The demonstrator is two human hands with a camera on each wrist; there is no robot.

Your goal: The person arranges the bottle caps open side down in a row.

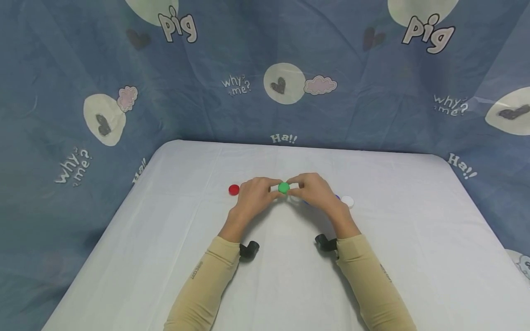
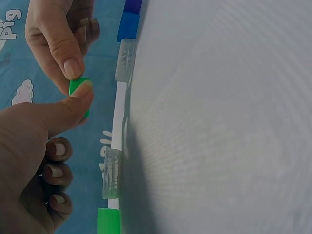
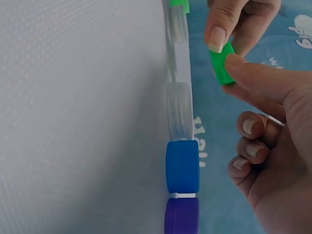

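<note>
A green bottle cap is held above the table between both hands. My left hand pinches one side with thumb and index finger, the other fingers curled in, as the left wrist view shows. From the opposite side my right hand pinches the same cap with thumb and index finger. Beneath the hands a row of caps stands on the table: a second green cap, a clear cap, another clear cap, a blue cap and a purple cap. In the head view the hands cover part of this row.
A red cap lies left of the left hand, and a white cap lies beside the right wrist. Both rest on the white-covered table. Behind the table hangs a blue printed cloth. Black wrist mounts stick out from both sleeves.
</note>
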